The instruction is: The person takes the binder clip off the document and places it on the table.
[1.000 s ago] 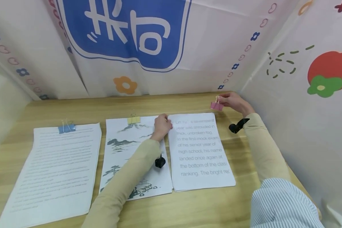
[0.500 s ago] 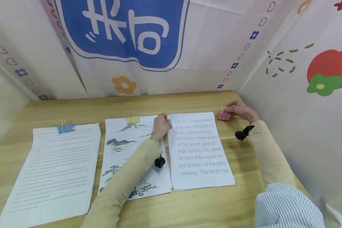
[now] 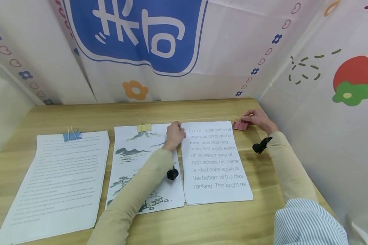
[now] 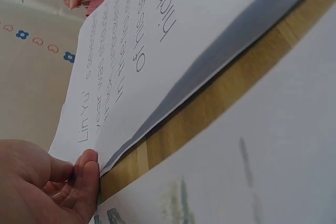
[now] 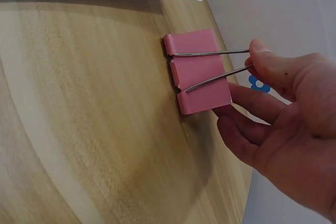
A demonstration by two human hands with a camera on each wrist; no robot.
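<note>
My right hand (image 3: 257, 119) holds a pink binder clip (image 5: 198, 72) by its wire handles, thumb at the handle ends. The clip sits close over the table, just right of the text stack's top right corner. With thumb and fingers, my left hand (image 4: 47, 184) pinches the top left corner of that stack of printed paper (image 3: 216, 160), which carries large English text. Between the left forearm and the table lies a second stack with an ink landscape (image 3: 132, 153), partly hidden by the sleeve. A yellow binder clip (image 3: 144, 128) grips its top edge.
At the left lies another stack of printed sheets (image 3: 61, 183) with a blue binder clip (image 3: 72, 136) on its top edge. Printed cloth (image 3: 220, 51) rises behind the wooden table (image 3: 220, 224), and a white wall covering (image 3: 319, 136) stands close to the right arm.
My right hand has brought the pink binder clip right and nearer, down beside the text stack's top right corner; it barely moved in the last half second. The left hand stays put.
</note>
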